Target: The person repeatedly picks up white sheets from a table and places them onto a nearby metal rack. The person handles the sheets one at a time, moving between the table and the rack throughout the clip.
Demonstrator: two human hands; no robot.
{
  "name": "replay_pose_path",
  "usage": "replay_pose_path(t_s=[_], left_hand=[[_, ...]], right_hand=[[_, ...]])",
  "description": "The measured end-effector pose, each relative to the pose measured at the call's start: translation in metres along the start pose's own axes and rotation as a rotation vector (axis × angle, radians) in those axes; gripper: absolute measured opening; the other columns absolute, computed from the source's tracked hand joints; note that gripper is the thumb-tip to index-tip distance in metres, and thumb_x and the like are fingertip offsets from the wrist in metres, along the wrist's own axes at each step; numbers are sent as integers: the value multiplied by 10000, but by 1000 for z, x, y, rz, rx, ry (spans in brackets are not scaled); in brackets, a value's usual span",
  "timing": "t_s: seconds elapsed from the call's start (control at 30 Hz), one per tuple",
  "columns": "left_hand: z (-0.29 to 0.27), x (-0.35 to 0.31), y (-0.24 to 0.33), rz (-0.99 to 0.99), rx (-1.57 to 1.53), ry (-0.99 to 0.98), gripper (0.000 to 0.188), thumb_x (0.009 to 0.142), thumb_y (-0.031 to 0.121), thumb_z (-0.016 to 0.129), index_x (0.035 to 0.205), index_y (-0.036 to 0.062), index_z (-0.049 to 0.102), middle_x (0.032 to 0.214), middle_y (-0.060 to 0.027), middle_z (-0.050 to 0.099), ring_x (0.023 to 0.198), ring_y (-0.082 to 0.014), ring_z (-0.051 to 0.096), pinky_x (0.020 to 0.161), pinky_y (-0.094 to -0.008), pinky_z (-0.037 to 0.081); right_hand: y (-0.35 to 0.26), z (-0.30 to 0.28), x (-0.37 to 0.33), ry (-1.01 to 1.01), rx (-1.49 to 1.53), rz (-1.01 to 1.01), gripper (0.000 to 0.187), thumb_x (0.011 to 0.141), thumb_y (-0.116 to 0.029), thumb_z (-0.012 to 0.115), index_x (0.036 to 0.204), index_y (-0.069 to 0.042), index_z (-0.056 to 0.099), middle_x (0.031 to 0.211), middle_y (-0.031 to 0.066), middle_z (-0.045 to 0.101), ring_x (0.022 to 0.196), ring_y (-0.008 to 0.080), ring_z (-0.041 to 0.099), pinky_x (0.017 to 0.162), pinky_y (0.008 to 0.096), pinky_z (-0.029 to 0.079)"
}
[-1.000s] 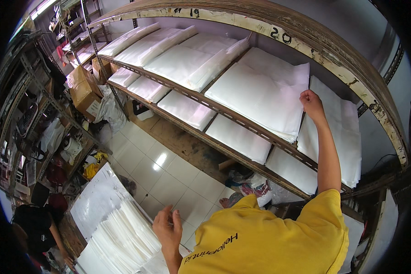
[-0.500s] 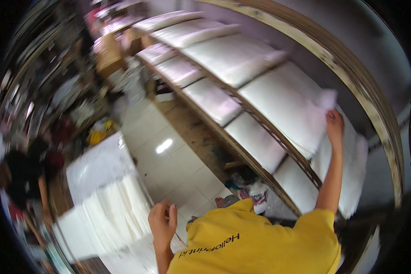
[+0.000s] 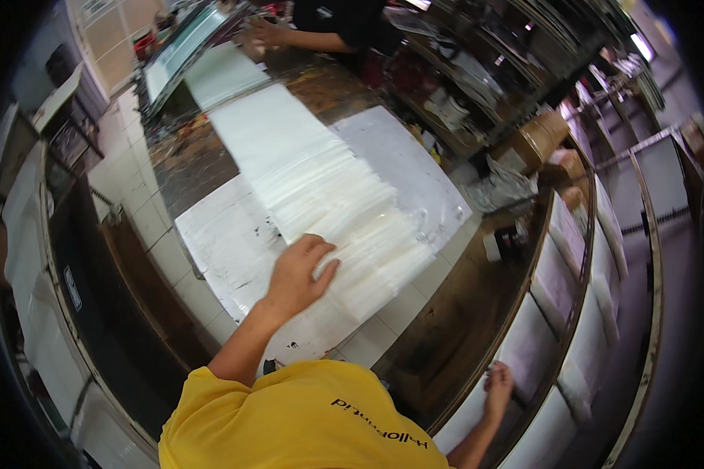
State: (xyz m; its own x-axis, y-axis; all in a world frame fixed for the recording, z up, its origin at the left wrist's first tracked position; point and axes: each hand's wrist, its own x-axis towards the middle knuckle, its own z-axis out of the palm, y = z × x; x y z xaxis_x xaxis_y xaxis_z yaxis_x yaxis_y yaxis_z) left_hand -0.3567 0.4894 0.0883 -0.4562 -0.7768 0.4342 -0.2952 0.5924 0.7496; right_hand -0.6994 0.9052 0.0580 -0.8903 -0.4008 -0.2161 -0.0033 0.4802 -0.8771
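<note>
My left hand [image 3: 301,270] rests at the near edge of a long, overlapping row of thin white sheets [image 3: 344,187], thumb apart from the fingers. The sheets look thin and slightly translucent, fanned in layers along the table. Low on the right, my right hand [image 3: 499,383] is beside the shelf, in front of a white stack [image 3: 524,348]. Its fingers are curled together, and whatever they may hold is too small to make out. Pale boards lie under the sheets, one pale board [image 3: 227,234] at left and one grey board [image 3: 407,156] at right.
Across the stained table [image 3: 188,148], a co-worker's hand [image 3: 266,35] is near a tilted frame [image 3: 188,55]. Shelves of white stacks [image 3: 590,313] run along the right. Cardboard boxes [image 3: 536,141] stand at the back right, and a dark rack [image 3: 94,266] is at left.
My view has swung from the shelves round to the table. My left hand has come onto the white sheets. My right hand has left the upper shelf's stack and is now lower beside the shelving.
</note>
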Motion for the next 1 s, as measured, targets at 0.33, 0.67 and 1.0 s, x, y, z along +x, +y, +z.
replay_pose_path(t_s=[0.33, 0.67, 1.0], left_hand=[[-50, -70, -143, -408, 570, 173, 413, 837, 185, 687, 1189, -14, 605, 1347, -213, 511, 1299, -372, 431, 1107, -500, 312], [-41, -67, -160, -340, 562, 318, 338, 846, 167, 653, 1142, 6, 628, 1274, -178, 578, 1241, -356, 495, 1095, -476, 335], [-32, -11, -190, -561, 249, 619, 425, 896, 131, 617, 1295, 11, 535, 1312, -171, 532, 1158, -300, 551, 930, -377, 470]], right_hand=[[172, 182, -8, -619, -329, 352, 305, 931, -272, 591, 1077, -9, 638, 924, 87, 673, 723, 179, 626, 639, 320, 488], [153, 171, -7, -654, -550, 512, 302, 926, -191, 604, 1149, 13, 613, 960, 96, 667, 823, 196, 624, 732, 350, 509], [176, 162, 118, -532, -179, 341, 194, 922, -87, 536, 1047, 44, 605, 850, 103, 640, 694, 170, 599, 605, 309, 485]])
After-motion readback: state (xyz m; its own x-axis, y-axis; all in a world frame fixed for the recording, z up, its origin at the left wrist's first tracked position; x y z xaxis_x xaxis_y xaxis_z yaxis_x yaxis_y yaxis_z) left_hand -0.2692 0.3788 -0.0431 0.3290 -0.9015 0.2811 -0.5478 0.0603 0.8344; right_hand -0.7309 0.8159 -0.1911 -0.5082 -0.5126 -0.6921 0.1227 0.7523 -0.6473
